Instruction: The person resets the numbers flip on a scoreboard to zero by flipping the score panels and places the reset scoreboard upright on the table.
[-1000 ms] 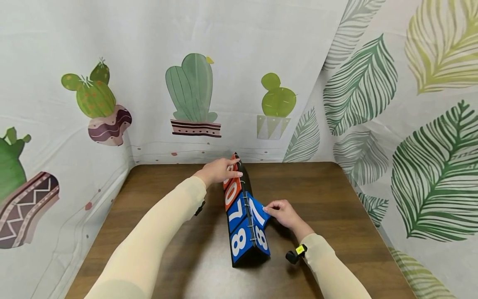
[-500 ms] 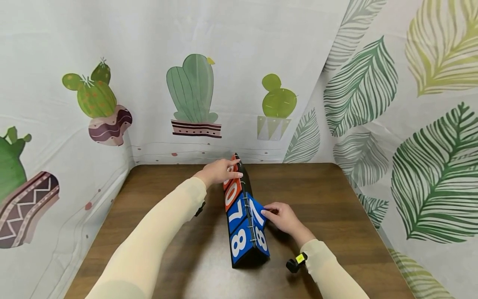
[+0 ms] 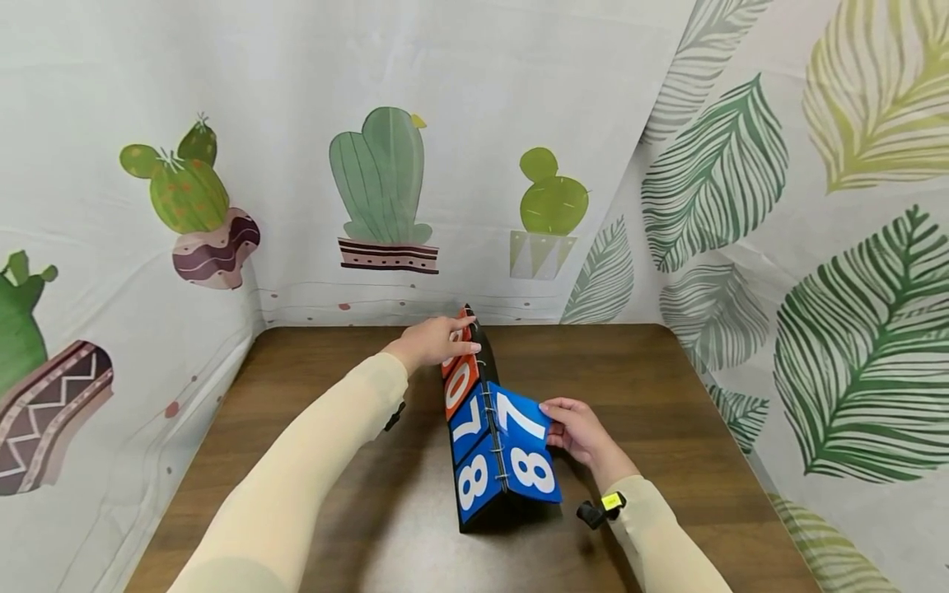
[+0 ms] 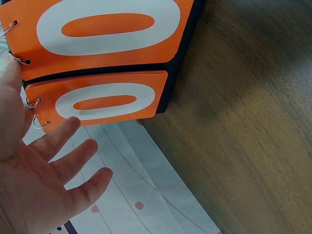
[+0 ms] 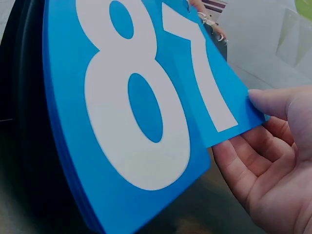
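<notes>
A tent-shaped flip scoreboard [image 3: 474, 428] stands lengthwise on the table, its number cards hung on metal rings along the ridge. My left hand [image 3: 433, 339] rests on the ridge at the far end, beside orange cards [image 4: 105, 102] marked 0; its outer fingers are spread, as the left wrist view shows. My right hand [image 3: 578, 430] pinches the outer edge of the blue 7 card [image 5: 214, 83] between thumb and fingers. That card is lifted away from the black board on the right slope. The blue 8 card [image 5: 141, 107] beside it is swung outward too.
The wooden table [image 3: 334, 511] runs back to a white fabric backdrop [image 3: 259, 123] printed with cacti; leaf-printed fabric [image 3: 712, 189] hangs on the right. Blue 7 and 8 cards [image 3: 471, 482] lie on the scoreboard's left slope.
My right hand has drawn the blue 7 card outward to the right, and the blue 8 card has swung out with it. My left hand stays at the far end of the ridge.
</notes>
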The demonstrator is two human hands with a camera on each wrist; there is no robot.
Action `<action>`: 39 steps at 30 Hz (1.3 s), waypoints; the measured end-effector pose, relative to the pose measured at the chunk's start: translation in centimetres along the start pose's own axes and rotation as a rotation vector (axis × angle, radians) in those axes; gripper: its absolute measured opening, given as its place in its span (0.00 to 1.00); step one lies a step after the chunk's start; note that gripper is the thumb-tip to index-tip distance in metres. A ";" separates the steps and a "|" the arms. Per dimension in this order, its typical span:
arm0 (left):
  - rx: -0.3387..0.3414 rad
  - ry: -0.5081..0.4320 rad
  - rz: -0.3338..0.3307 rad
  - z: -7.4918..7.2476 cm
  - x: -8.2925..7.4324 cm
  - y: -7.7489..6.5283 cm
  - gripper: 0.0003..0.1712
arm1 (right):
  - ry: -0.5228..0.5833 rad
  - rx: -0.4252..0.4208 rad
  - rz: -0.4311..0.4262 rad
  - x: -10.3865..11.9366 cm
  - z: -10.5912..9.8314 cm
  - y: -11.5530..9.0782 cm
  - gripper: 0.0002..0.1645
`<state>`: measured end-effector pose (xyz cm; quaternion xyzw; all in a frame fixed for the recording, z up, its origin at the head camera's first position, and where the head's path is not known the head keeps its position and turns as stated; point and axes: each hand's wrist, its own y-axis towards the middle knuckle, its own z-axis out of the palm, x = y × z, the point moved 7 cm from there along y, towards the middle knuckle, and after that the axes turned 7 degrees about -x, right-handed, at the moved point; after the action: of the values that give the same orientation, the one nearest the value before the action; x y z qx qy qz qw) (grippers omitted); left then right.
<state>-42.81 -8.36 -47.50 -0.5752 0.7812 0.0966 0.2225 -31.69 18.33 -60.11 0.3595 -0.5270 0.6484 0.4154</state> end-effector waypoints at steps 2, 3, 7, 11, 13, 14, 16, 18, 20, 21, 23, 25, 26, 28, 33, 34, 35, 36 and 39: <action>-0.010 0.016 0.006 -0.2 -0.1 0.0 0.47 | 0.002 -0.016 0.000 0.0 0.2 0.2 0.06; -0.015 0.019 0.009 -0.2 -0.1 0.1 0.46 | 0.005 -0.028 0.000 0.0 0.3 0.3 0.06; -0.025 0.015 0.015 -0.4 -0.3 0.2 0.46 | 0.018 -0.056 0.001 0.1 1.1 1.1 0.07; -0.021 0.023 0.017 -0.3 -0.4 0.2 0.46 | -0.005 -0.103 0.009 0.3 1.3 1.8 0.08; -0.019 0.032 0.021 -0.2 -0.5 0.2 0.46 | -0.026 -0.130 0.009 0.6 1.1 2.0 0.09; -0.018 0.036 0.022 -0.1 -0.5 0.2 0.46 | -0.034 -0.137 0.010 0.7 1.0 2.0 0.10; -0.021 0.044 0.019 -0.1 -0.6 0.2 0.46 | -0.037 -0.136 0.015 1.2 0.7 1.9 0.13; -0.027 0.056 0.020 -0.1 -0.6 0.2 0.46 | -0.009 -0.120 0.031 1.7 0.4 1.5 0.19; -0.038 0.081 0.028 -0.2 -0.7 0.2 0.46 | 0.034 -0.093 0.045 2.4 0.2 1.0 0.25; -0.049 0.102 0.038 -0.3 -0.8 0.2 0.45 | 0.059 -0.082 0.048 2.8 0.1 0.6 0.28; -0.063 0.145 0.060 -0.5 -1.0 0.2 0.45 | 0.118 -0.065 0.044 3.8 0.2 -0.2 0.33; -0.081 0.193 0.086 -0.7 -1.1 0.3 0.45 | 0.186 -0.044 0.035 5.0 0.5 -1.1 0.34; -0.089 0.210 0.098 -0.8 -1.2 0.4 0.45 | 0.221 -0.036 0.026 5.7 0.8 -1.5 0.34; -0.094 0.226 0.115 -0.8 -1.2 0.4 0.44 | 0.269 -0.010 0.004 6.9 1.7 -2.3 0.33; -0.081 0.218 0.146 -0.6 -1.1 0.3 0.42 | 0.299 0.074 -0.075 9.3 4.6 -4.9 0.31; -0.076 0.210 0.150 -0.6 -1.1 0.3 0.42 | 0.304 0.092 -0.095 9.7 5.2 -5.4 0.31; -0.072 0.206 0.152 -0.6 -1.1 0.3 0.42 | 0.313 0.110 -0.115 10.1 5.8 -6.0 0.31; -0.068 0.204 0.157 -0.6 -1.2 0.3 0.42 | 0.322 0.129 -0.135 10.4 6.3 -6.5 0.31; -0.057 0.198 0.171 -0.6 -1.3 0.5 0.43 | 0.334 0.178 -0.200 11.1 7.9 -7.7 0.32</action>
<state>-43.07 -7.31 -46.42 -0.5195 0.8424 0.0801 0.1189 -28.80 13.10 -45.66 0.3328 -0.3530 0.6986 0.5260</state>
